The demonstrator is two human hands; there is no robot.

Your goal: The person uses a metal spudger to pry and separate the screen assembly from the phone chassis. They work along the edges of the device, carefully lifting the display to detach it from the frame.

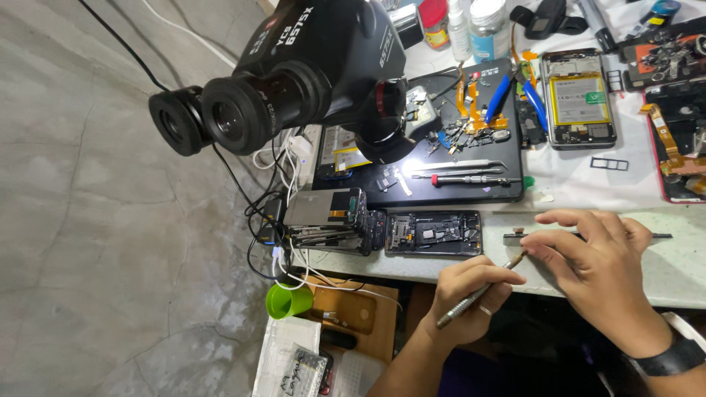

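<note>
Head view: a small metal strip [518, 237] lies at the near right edge of the table [684, 272], pinned under the right hand's [599, 265] fingertips. The left hand [467, 301] grips a screwdriver [478, 292], tip touching it. An opened phone [434, 234] lies just left; a microscope [294, 66] stands far left.

Bright lamp glare pools under the microscope [323, 66] — edges bend wide-angle, shadows soft, focus fairly sharp.

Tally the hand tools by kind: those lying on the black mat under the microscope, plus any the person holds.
Tweezers on the black mat: 1
Screwdriver, red collar, on the mat: 1
Blue-handled pliers on the mat: 1
Metal screwdriver in the left hand: 1
Total: 4
</note>
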